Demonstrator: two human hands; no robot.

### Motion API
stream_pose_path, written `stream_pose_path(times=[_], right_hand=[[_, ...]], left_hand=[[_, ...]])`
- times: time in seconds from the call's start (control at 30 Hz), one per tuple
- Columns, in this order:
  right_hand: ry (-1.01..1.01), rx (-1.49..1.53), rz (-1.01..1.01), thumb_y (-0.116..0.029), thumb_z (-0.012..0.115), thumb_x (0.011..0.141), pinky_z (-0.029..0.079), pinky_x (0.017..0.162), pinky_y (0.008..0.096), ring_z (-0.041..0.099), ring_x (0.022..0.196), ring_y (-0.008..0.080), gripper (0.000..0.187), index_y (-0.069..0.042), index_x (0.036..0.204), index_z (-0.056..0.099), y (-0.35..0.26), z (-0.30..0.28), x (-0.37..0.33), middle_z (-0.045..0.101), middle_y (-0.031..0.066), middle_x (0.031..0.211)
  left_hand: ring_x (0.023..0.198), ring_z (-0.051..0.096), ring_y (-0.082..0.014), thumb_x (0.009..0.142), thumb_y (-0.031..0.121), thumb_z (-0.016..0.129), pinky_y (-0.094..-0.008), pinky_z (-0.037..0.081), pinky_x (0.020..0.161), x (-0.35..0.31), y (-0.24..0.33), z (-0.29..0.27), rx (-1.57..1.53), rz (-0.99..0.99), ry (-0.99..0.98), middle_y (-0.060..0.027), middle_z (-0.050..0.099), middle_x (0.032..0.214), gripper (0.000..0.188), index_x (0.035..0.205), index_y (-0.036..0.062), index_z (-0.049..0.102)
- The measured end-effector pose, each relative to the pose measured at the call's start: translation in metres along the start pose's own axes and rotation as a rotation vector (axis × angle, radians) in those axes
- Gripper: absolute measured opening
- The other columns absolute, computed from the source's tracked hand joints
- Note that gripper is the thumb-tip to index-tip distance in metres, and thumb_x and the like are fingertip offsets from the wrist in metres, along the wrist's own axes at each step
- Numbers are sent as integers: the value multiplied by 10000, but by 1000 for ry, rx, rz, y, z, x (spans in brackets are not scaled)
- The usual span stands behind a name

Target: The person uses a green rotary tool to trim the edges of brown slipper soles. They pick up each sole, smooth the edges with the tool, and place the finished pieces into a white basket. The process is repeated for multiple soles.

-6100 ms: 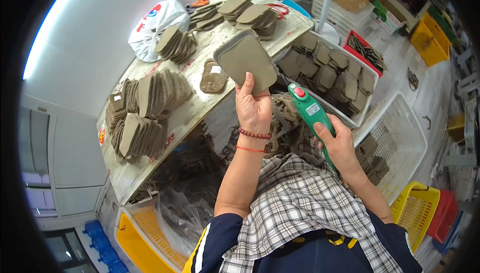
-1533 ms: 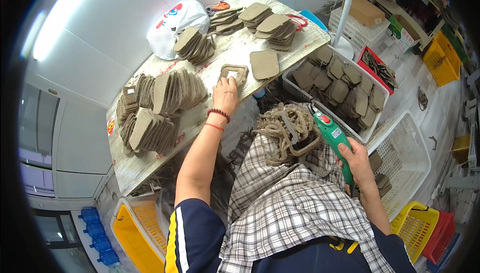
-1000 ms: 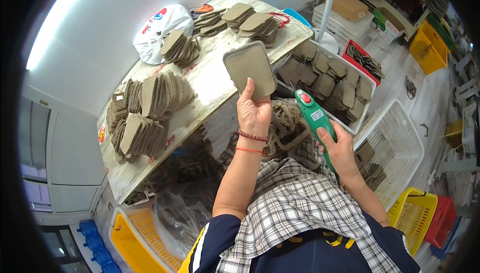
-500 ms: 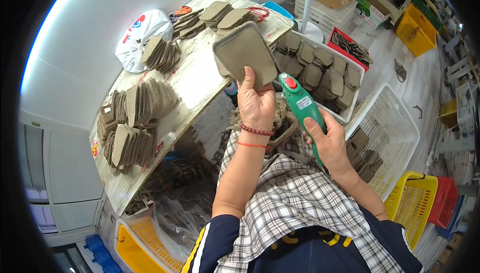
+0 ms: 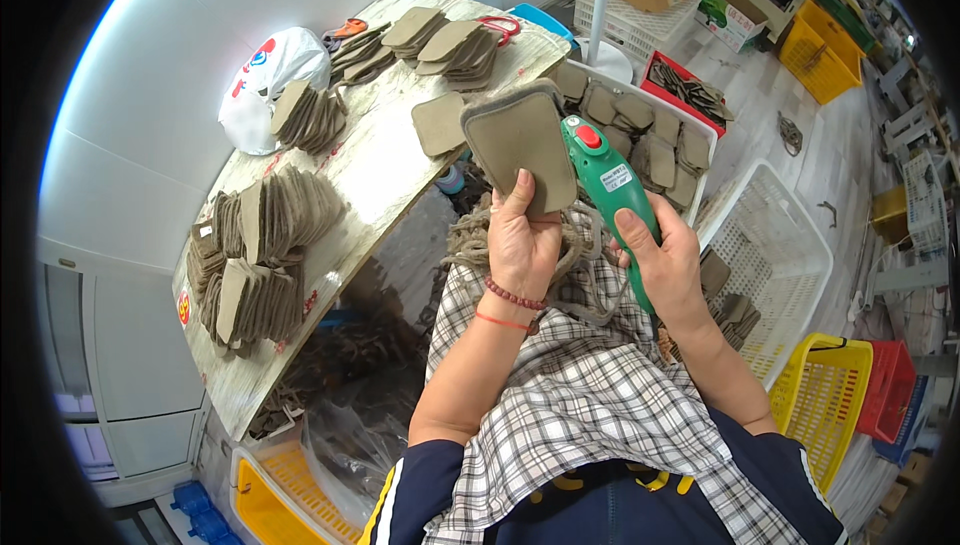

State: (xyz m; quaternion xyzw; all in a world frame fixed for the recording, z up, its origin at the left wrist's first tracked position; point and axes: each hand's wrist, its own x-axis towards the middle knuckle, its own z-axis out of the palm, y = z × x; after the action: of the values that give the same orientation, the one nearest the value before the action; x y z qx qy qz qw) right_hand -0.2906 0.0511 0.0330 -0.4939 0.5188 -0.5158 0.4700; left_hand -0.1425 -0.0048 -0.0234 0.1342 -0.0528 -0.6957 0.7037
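My left hand (image 5: 525,245) grips a khaki pad (image 5: 518,145) with rounded corners by its lower end, thumb on the face. The pad is tilted up, its darker fuzzy edge showing along the top and left. My right hand (image 5: 660,260) is wrapped round a green handheld power tool (image 5: 615,185) with a red button. The tool's head is right beside the pad's right edge; whether they touch I cannot tell. A single loose pad (image 5: 438,125) lies at the table's edge, left of the held one. Greyish trimmed strips (image 5: 470,240) are heaped on my lap.
Pad stacks (image 5: 265,225) stand on the worn table (image 5: 385,185), near a white plastic bag (image 5: 290,65) and red-handled scissors (image 5: 500,28). To the right are a white bin of pads (image 5: 705,160), a white basket (image 5: 790,255) and a yellow basket (image 5: 825,395).
The held pad has shifted right and down, uncovering the loose pad on the table. The tool's head is now closer to the pad's edge. The whole view has shifted slightly.
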Motion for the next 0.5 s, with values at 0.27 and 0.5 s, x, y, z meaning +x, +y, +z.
stream_pose_path(times=[0.27,0.5], right_hand=[[-138,-64,103,-346,647,917,447,572,218,514,643,53,447,18,1169,579,-8,-26,1,582,2,769],[-253,-115,93,-360,644,915,463,588,226,528,651,63,468,8,1194,571,-3,-47,-2,586,12,777]], left_hand=[[1090,604,-209,896,15,611,-373,500,937,-11,26,-11,265,-27,-23,-78,614,1193,351,1231,42,512],[1034,635,-217,863,-3,641,-365,526,890,-8,69,-15,523,-66,-82,-117,632,1150,394,1239,-8,523]])
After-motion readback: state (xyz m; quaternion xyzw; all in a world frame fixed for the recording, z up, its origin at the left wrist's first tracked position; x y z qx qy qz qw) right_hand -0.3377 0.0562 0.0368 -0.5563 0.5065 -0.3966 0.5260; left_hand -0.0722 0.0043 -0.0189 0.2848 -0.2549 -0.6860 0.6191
